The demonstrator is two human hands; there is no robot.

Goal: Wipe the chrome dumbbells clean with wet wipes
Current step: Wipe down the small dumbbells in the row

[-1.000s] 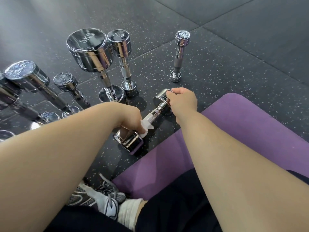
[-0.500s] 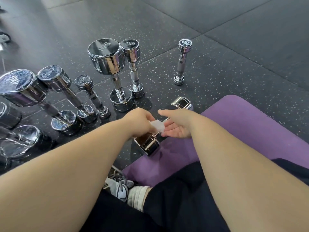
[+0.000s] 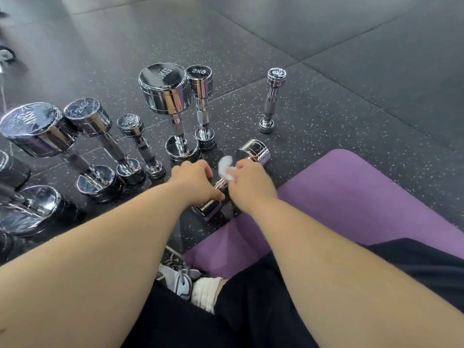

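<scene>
Dumbbell (image 3: 253,153): lying on the floor (image 3: 326,96) beside the purple mat (image 3: 351,197).
Left grip (image 3: 195,180): bare now, curled round its handle (it wiped before).
Right grip (image 3: 251,183): now pinching the wipe.
Wet wipe (image 3: 225,168): swapped hands; we expect the far head next.

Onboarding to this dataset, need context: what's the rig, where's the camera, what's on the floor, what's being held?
No machine here: a person works with bare hands. The one picture comes from a wide-angle camera worn on the head, looking down over both forearms. The right hand pinches a white wet wipe. The left hand sits at the handle of a small chrome dumbbell lying on the speckled rubber floor; its grip is hidden. A purple mat lies beside it. Other dumbbells stand on end, among them one marked 2KG and a larger dumbbell next to it.
</scene>
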